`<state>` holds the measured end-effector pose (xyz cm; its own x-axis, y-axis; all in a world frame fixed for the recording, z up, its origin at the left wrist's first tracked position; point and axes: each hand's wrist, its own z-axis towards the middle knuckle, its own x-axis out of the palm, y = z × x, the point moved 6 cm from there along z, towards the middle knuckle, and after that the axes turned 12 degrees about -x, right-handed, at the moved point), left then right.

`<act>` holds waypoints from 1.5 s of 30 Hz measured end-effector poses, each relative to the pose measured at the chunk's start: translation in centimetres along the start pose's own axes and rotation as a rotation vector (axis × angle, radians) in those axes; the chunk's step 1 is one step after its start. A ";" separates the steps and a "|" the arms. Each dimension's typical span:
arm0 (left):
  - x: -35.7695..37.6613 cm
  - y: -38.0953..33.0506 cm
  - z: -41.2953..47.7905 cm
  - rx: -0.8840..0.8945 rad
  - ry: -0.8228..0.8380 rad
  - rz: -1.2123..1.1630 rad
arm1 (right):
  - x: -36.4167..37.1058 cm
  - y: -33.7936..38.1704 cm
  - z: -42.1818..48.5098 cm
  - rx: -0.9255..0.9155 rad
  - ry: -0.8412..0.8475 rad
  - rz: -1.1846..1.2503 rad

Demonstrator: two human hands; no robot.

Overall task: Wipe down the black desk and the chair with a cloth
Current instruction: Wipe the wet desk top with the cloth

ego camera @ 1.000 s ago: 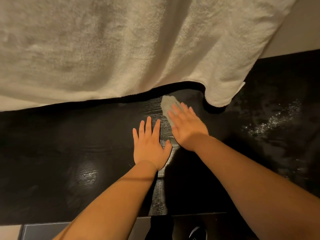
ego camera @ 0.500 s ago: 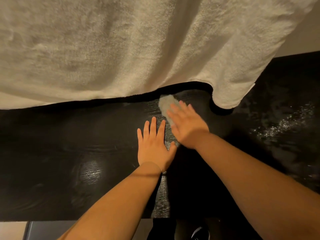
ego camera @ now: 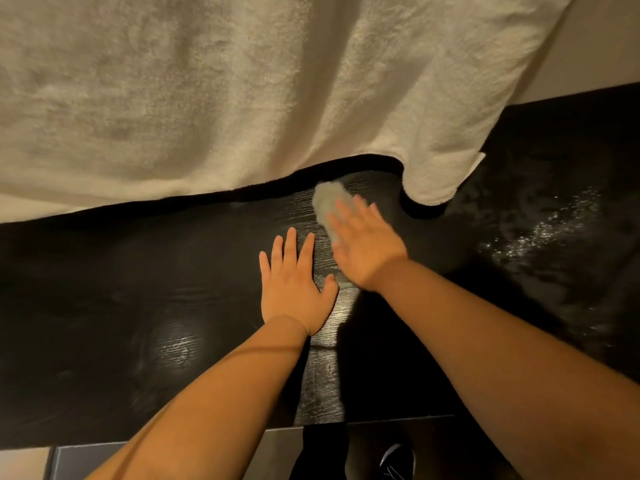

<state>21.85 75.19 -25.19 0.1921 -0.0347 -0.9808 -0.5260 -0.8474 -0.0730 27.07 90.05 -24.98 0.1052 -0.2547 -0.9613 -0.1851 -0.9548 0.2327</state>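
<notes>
Cloth [ego camera: 325,202] first: a pale wad on the black worktop [ego camera: 121,306], just below the hanging edge of the towel [ego camera: 242,98], pinned under the fingers of my right hand [ego camera: 370,251]. That hand is spread flat with straight fingers, pressing rather than gripping. It is blurred, so I cannot tell how much cloth lies under the palm. My left hand [ego camera: 294,289] lies flat and released on the worktop, further below the towel and just beside the right wrist, holding nothing.

I judge the step in hand to be wiping the strip of worktop under the towel. To do it well I would press evenly through the whole palm, so the wad does not roll out from under the fingertips, and run overlapping strokes along the grain. The towel hangs close over the cloth. A stroke pushed too far up could catch its edge and drag it, so I would stop short or lift it with the left hand.

Right of the towel's corner, a scatter of pale specks [ego camera: 543,233] shows on the worktop, well apart from the cloth. That patch looks unwiped and should come next. I cannot make out the chair.
</notes>
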 end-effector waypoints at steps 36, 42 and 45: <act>-0.1 0.1 -0.3 -0.001 -0.036 -0.019 | 2.3 -4.0 -20.3 0.148 -0.167 -0.053; -0.2 0.0 -0.8 -0.012 -0.055 -0.023 | 1.9 -7.4 -23.0 0.533 -0.225 -0.020; -0.4 -0.4 -1.7 -0.046 -0.047 -0.034 | 4.2 -1.4 -22.1 0.391 -0.143 -0.034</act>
<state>23.39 74.64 -24.42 0.1696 0.0190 -0.9853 -0.4807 -0.8712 -0.0995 49.34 86.95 -26.08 -0.0139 -0.1734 -0.9847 -0.5436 -0.8252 0.1530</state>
